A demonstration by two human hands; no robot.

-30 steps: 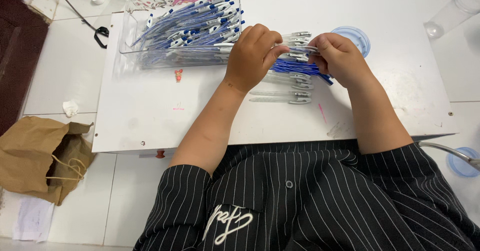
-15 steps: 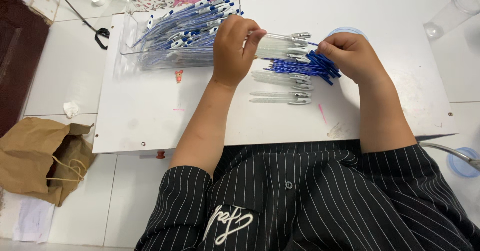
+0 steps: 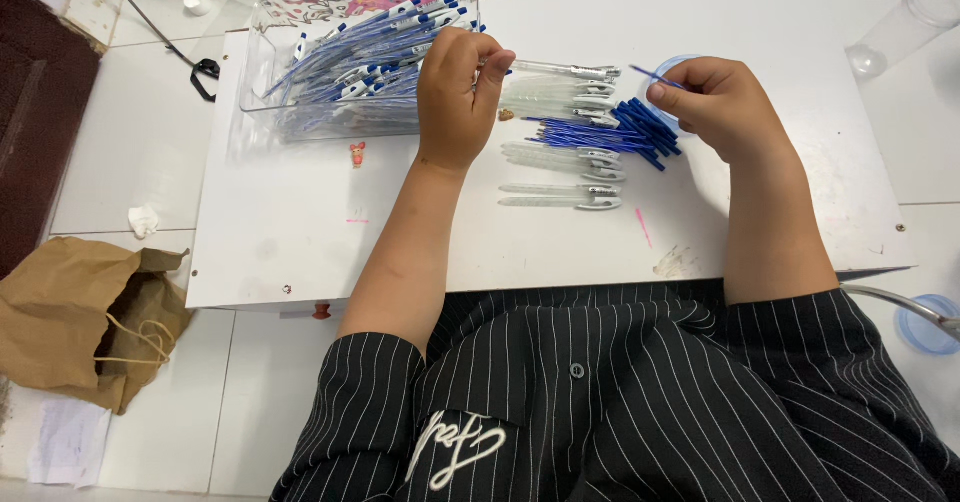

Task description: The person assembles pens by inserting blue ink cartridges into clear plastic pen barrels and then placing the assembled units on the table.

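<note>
Hands mid pen assembly: left hand [image 3: 455,97] pinches a clear pen barrel [image 3: 565,69], held level above the board toward its far edge; right hand [image 3: 722,105] closed on one thin blue refill [image 3: 655,76], tip aimed back at the barrel. Judged step: refill going into barrel; next move calls for lining the refill tip with the barrel's open end, a fine aim. Between the hands on the white board [image 3: 300,232] lie more clear barrels [image 3: 560,157] and a heap of blue refills [image 3: 625,132], touching. Clear tray [image 3: 262,72] of finished blue pens [image 3: 365,57] at the far left corner. Beyond: white tile floor, brown paper bag [image 3: 80,312] left, clear plastic cup [image 3: 905,22] far right
</note>
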